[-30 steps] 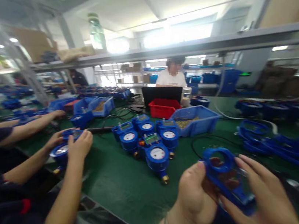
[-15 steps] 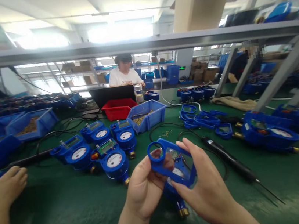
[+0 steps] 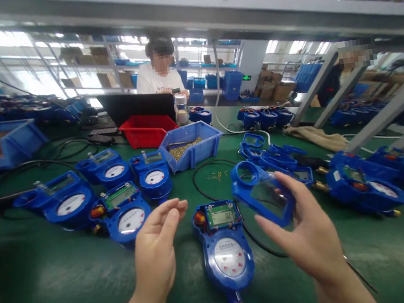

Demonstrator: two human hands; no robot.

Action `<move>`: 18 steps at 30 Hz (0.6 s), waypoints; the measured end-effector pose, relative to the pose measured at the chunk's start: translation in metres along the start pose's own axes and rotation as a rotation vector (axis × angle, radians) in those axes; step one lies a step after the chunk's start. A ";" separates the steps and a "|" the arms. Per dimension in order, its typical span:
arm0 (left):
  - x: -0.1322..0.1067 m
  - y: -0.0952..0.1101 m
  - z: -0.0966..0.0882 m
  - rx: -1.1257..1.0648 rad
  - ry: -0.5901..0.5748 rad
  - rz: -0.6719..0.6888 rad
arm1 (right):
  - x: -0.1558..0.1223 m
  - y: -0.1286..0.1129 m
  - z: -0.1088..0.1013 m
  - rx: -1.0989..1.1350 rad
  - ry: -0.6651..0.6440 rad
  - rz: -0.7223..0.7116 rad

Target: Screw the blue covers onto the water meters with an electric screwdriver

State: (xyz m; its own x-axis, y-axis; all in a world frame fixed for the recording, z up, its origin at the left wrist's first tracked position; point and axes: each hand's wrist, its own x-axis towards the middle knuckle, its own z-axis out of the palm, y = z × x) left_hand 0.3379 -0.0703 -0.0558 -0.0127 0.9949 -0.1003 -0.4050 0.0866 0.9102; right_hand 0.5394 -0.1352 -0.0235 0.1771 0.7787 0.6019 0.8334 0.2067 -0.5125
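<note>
A blue cover [image 3: 262, 193] with a clear window sits right of centre in the frame, raised off the green desk [image 3: 56, 292]. The right hand [image 3: 310, 239] grasps it from below and behind, fingers [image 3: 273, 227] curled along its lower edge and the thumb against its right side. Just left of it, at lower centre, a blue meter [image 3: 225, 248] lies flat on the desk with its display and dial facing up and its brass fitting toward the bottom of the frame. The left hand [image 3: 159, 250] hovers just left of the meter, released, fingers spread and holding nothing; it is not touching the meter.

Further left, a group of meters [image 3: 119, 203] stands on the desk. Above centre is a blue bin [image 3: 190, 148] of small brass parts, with a red bin [image 3: 146, 131] behind it. More covers [image 3: 278, 158] lie at centre right, with more meters [image 3: 368, 183] at the right. A black cable [image 3: 205, 171] loops across the desk behind the meter. A person in a white shirt [image 3: 158, 80] sits at upper centre.
</note>
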 end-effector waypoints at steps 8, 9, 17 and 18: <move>0.025 -0.057 -0.006 0.128 -0.075 -0.322 | 0.024 0.021 0.011 0.216 -0.489 -0.001; 0.025 -0.062 -0.005 0.079 -0.104 -0.364 | 0.027 0.020 0.015 0.215 -0.537 -0.046; 0.022 -0.069 -0.004 -0.151 -0.228 -0.584 | 0.044 0.036 0.019 0.487 -0.161 0.198; 0.022 -0.069 -0.005 -0.143 -0.221 -0.588 | 0.044 0.039 0.016 0.493 -0.084 0.237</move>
State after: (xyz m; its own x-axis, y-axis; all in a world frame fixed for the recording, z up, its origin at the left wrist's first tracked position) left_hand 0.3614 -0.0549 -0.1230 0.4306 0.7722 -0.4673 -0.4049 0.6280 0.6646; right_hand 0.5713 -0.0838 -0.0268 0.2709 0.8780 0.3946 0.4285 0.2571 -0.8662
